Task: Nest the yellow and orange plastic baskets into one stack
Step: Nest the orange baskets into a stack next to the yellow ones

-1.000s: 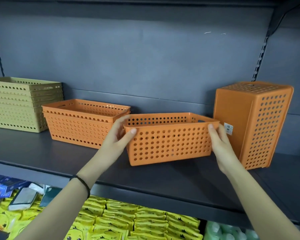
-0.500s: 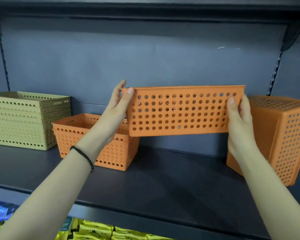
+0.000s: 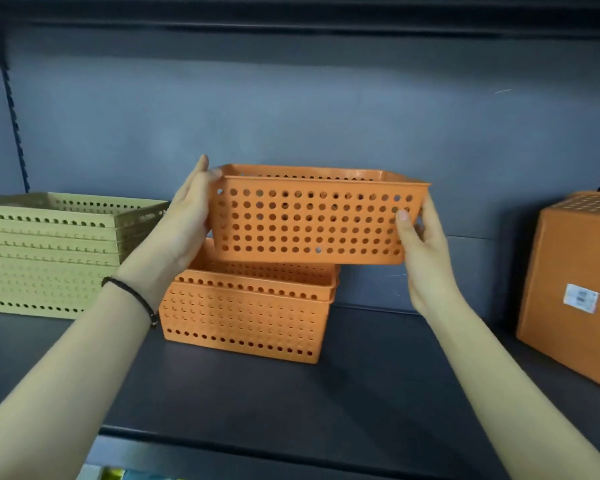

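**One orange basket in the air, just right of its stack**

Head view: we hold a single orange basket (image 3: pixel 309 220) clear of the shelf (image 3: pixel 361 393), mouth up, its long axis running left to right. Our left hand (image 3: pixel 184 226) clasps its left end and our right hand (image 3: pixel 420 244) pinches the right end, thumb on the perforated front. Directly beneath sits the orange stack (image 3: pixel 246 317), lying along the same axis. The held basket sits off to the right of it, so its right end overhangs past the stack's edge. We judge it wants a shift left before it goes down. Whether its base touches the stack's rim we cannot tell. The yellow stack (image 3: pixel 49 258) stands just left of the orange one, closer to our left hand. An upturned orange basket (image 3: pixel 575 289) stands well apart at the right and carries a white sticker (image 3: pixel 581 297), its print too blurred to read.
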Tool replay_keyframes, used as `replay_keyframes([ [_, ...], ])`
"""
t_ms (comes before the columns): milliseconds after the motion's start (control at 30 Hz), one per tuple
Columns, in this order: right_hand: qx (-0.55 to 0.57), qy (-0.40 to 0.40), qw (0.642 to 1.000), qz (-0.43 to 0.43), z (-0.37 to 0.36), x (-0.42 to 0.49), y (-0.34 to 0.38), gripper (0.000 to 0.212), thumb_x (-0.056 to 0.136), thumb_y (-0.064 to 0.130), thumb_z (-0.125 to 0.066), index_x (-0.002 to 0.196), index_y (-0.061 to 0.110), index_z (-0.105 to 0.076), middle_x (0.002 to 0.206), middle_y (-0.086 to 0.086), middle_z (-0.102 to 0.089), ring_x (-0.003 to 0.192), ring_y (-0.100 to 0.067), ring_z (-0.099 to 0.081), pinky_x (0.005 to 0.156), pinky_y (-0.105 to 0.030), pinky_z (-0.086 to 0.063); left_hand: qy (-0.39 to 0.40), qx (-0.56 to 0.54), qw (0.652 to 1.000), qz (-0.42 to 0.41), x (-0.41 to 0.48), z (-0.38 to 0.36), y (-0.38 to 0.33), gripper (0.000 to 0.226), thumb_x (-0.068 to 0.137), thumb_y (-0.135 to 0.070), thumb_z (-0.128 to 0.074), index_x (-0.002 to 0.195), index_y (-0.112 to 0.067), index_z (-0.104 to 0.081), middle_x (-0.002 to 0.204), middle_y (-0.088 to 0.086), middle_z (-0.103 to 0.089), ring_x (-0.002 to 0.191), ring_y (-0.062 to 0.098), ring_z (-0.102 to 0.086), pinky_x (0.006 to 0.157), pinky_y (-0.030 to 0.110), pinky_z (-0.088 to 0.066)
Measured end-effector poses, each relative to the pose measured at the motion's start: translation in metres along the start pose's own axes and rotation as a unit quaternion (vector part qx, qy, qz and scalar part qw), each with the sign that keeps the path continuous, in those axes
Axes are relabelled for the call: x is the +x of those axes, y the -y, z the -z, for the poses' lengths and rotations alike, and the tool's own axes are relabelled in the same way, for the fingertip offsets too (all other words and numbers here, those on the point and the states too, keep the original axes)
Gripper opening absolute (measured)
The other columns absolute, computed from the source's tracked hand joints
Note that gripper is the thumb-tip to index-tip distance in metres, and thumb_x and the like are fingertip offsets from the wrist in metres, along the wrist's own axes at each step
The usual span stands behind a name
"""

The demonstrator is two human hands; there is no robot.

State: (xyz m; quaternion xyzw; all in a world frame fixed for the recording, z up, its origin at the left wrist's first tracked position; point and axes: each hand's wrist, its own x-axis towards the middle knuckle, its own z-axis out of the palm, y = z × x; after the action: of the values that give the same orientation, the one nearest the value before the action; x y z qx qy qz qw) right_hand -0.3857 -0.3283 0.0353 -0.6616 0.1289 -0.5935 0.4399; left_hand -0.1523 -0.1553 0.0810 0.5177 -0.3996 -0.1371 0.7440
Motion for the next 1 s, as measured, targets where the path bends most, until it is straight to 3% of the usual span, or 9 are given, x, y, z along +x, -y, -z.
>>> replay_keyframes([
  [133, -0.002, 0.011, 1.0, -0.006, -0.028, -0.008, -0.009, 0.048, 0.098, 0.035, -0.054, 0.144, 0.036, -0.041, 0.143, 0.002, -0.051, 0.133, -0.013, -0.048, 0.108, -0.041, -0.043, -0.016, -0.019, 0.999, 0.032, 0.012, 0.026, 0.01, 0.057, 0.099, -0.037, -0.031, 0.154, -0.035, -0.015, 0.136, -0.002, -0.056, 0.118, 0.013, -0.055, 0.101, 0.042, -0.043],
  [267, -0.02, 0.017, 1.0, -0.011, -0.05, -0.017, -0.012, 0.049, 0.098, 0.034, -0.054, 0.145, 0.039, -0.04, 0.142, 0.002, -0.051, 0.131, -0.012, -0.049, 0.106, -0.038, -0.045, -0.015, -0.017, 0.999, 0.035, 0.018, 0.046, 0.021, 0.048, 0.1, -0.036, -0.027, 0.148, -0.031, -0.029, 0.121, -0.002, -0.064, 0.109, 0.011, -0.059, 0.097, 0.038, -0.044],
  [367, -0.041, 0.011, 0.999, -0.013, -0.062, -0.026, -0.012, 0.053, 0.096, 0.036, -0.057, 0.145, 0.039, -0.039, 0.142, 0.003, -0.051, 0.13, -0.009, -0.049, 0.104, -0.037, -0.046, -0.017, -0.019, 0.998, 0.058, 0.021, 0.063, 0.027, 0.063, 0.087, -0.043, -0.035, 0.146, -0.019, -0.041, 0.128, 0.003, -0.064, 0.12, 0.019, -0.058, 0.103, 0.044, -0.042],
  [433, -0.054, 0.004, 0.998, -0.011, -0.069, -0.031, -0.011, 0.055, 0.094, 0.036, -0.058, 0.145, 0.039, -0.039, 0.142, 0.003, -0.051, 0.128, -0.005, -0.049, 0.103, -0.039, -0.048, -0.026, 0.004, 0.998, 0.063, 0.021, 0.069, 0.03, 0.047, 0.091, -0.041, -0.033, 0.118, -0.017, -0.063, 0.108, 0.002, -0.072, 0.105, 0.018, -0.065, 0.096, 0.042, -0.046],
  [533, -0.067, -0.015, 0.998, -0.008, -0.079, -0.036, -0.008, 0.057, 0.092, 0.036, -0.061, 0.145, 0.039, -0.04, 0.139, 0.004, -0.052, 0.125, -0.007, -0.051, 0.101, -0.045, -0.05, -0.035, 0.026, 0.997, 0.061, 0.018, 0.071, 0.033, 0.047, 0.097, -0.036, -0.031, 0.085, -0.025, -0.075, 0.09, -0.003, -0.077, 0.086, 0.01, -0.071, 0.085, 0.037, -0.05],
  [700, -0.067, -0.009, 0.998, 0.007, -0.091, -0.048, -0.008, 0.055, 0.091, 0.026, -0.065, 0.131, 0.051, -0.037, 0.127, 0.03, -0.049, 0.118, 0.0, -0.053, 0.093, -0.03, -0.052, -0.094, 0.068, 0.993, 0.033, 0.018, 0.084, 0.041, 0.041, 0.097, -0.039, -0.037, 0.117, -0.013, -0.061, 0.1, -0.005, -0.067, 0.093, 0.008, -0.06, 0.075, 0.029, -0.046],
  [867, -0.102, -0.023, 0.994, -0.011, -0.091, -0.064, -0.025, 0.056, 0.092, 0.017, -0.064, 0.125, 0.051, -0.037, 0.128, 0.019, -0.052, 0.116, -0.002, -0.054, 0.091, -0.024, -0.049, -0.08, 0.116, 0.989, 0.053, 0.019, 0.088, 0.054, 0.042, 0.099, -0.04, -0.041, 0.133, -0.018, -0.052, 0.104, -0.01, -0.058, 0.106, 0.014, -0.05, 0.088, 0.03, -0.035],
  [933, -0.141, -0.041, 0.989, -0.006, -0.088, -0.071, -0.033, 0.045, 0.089, 0.022, -0.065, 0.111, 0.052, -0.04, 0.125, 0.015, -0.052, 0.122, -0.004, -0.048, 0.1, -0.032, -0.045, -0.078, 0.123, 0.988, 0.05, 0.016, 0.087, 0.061, 0.041, 0.099, -0.039, -0.043, 0.133, -0.019, -0.054, 0.105, -0.01, -0.059, 0.11, 0.015, -0.051, 0.09, 0.03, -0.036],
  [1000, -0.147, -0.031, 0.988, -0.024, -0.087, -0.075, -0.037, 0.033, 0.086, 0.035, -0.063, 0.106, 0.048, -0.041, 0.127, 0.011, -0.049, 0.126, -0.009, -0.045, 0.106, -0.042, -0.042, -0.084, 0.113, 0.989, 0.047, 0.014, 0.087, 0.068, 0.047, 0.098, -0.039, -0.046, 0.138, -0.017, -0.052, 0.124, -0.001, -0.06, 0.12, 0.018, -0.052, 0.098, 0.033, -0.039],
])
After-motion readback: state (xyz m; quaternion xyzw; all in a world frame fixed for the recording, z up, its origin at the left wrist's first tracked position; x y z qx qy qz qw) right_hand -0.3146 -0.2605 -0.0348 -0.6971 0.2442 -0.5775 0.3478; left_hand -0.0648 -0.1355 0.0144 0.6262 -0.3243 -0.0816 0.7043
